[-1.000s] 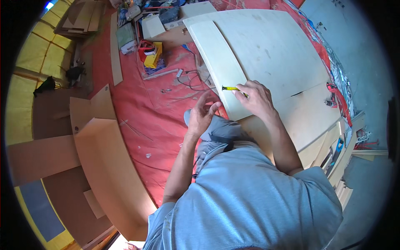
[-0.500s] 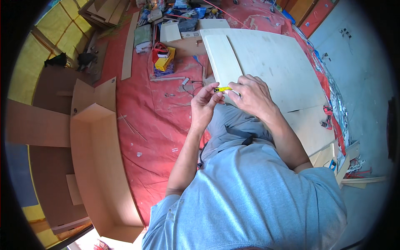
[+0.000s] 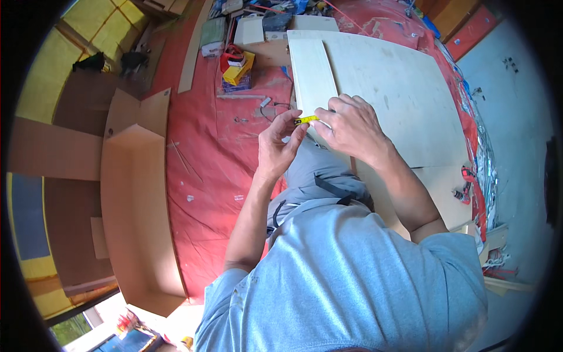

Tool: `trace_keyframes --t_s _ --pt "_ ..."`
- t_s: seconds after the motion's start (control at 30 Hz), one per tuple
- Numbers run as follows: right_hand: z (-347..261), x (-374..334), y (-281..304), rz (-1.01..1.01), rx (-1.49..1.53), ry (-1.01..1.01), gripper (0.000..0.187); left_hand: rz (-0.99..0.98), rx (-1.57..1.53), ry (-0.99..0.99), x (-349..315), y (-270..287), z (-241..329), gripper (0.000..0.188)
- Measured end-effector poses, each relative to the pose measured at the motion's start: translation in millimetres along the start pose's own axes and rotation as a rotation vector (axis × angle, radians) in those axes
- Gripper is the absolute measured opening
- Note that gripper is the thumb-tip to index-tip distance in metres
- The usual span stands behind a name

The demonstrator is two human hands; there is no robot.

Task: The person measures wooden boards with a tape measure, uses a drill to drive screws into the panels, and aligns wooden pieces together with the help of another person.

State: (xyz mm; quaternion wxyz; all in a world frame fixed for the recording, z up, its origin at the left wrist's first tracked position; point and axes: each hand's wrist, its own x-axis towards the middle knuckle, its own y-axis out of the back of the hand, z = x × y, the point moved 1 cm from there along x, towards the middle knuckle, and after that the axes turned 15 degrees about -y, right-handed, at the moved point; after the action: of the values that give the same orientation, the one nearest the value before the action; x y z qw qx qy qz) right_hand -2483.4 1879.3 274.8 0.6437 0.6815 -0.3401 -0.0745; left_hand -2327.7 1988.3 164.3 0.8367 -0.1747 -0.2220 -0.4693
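Observation:
Between my two hands stretches a short length of yellow tape measure blade (image 3: 307, 119). My left hand (image 3: 278, 144) pinches its dark end between thumb and fingers. Curled around the other end is my right hand (image 3: 350, 126); the tape's case is hidden inside that grip. Just beyond my hands lies a narrow pale board (image 3: 314, 70), resting on a large pale wooden panel (image 3: 387, 94).
An open long wooden box (image 3: 141, 217) stands at left on red sheeting (image 3: 202, 229). A yellow box (image 3: 239, 69) sits ahead, left of the boards. On the panel's right edge lies a red drill (image 3: 466, 182). Tools and bags (image 3: 275, 20) clutter the far side.
Both hands have shifted slightly left with the tape still held between them. The whole view has turned a little, bringing a blue-topped object into sight at lower left.

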Motion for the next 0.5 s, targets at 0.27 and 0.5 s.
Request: trace_keyframes --t_s 0.27,0.5 --pt "57.0 12.0 -13.5 -0.093 -0.025 0.163 0.023 -0.092 0.359 -0.012 2.3 -38.8 -7.3 0.021" --pt "76.3 5.6 -24.6 -0.082 0.021 0.214 0.023 -0.034 0.311 0.001 -9.0 -53.7 -24.5 0.022"
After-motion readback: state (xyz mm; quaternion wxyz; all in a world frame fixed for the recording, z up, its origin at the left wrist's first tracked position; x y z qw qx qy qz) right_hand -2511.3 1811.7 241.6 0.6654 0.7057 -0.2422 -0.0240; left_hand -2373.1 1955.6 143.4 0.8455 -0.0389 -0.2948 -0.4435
